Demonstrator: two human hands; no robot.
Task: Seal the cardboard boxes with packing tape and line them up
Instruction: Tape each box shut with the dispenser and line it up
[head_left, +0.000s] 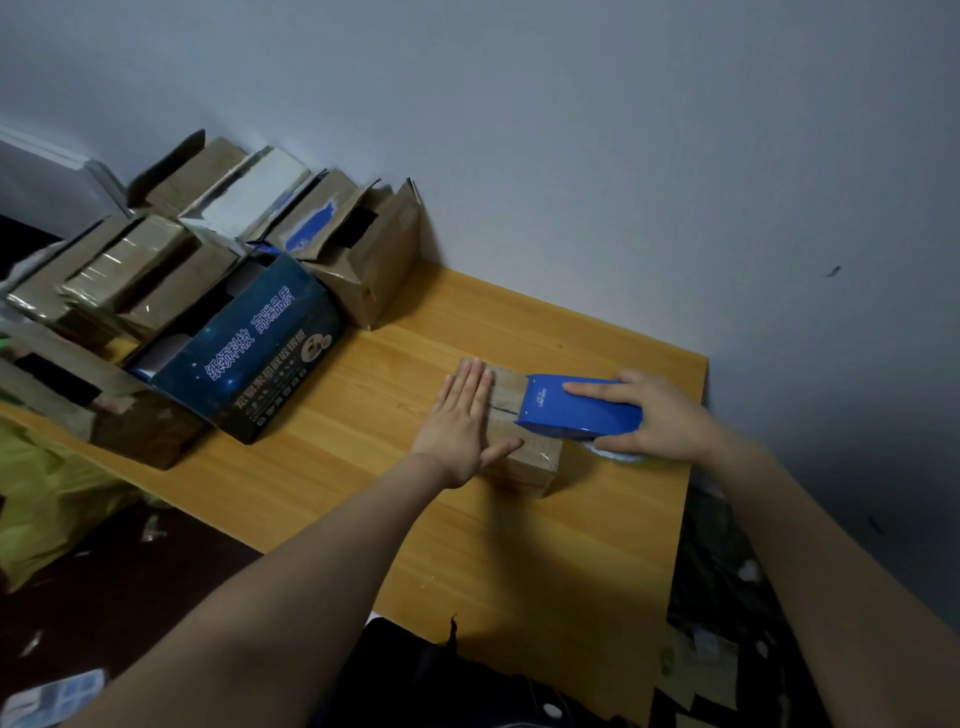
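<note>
The left hand (462, 421) and right hand (660, 415) are bare, and so are the left forearm (291, 587) and right forearm (841, 551) down to the picture's edge. Dark creased clothing (415, 680) shows at the bottom, with a small pale round button (550, 709).

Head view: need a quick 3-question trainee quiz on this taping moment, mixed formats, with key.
1. True or false: the left hand lies flat, fingers straight, on the small cardboard box.
2. What does the right hand grip? A) scissors B) blue tape dispenser C) marker
3. Fill in: in the picture, the dark blue printed box stands to the ____ of the small cardboard box.

Key: 1 true; 2 B; 3 left.
</note>
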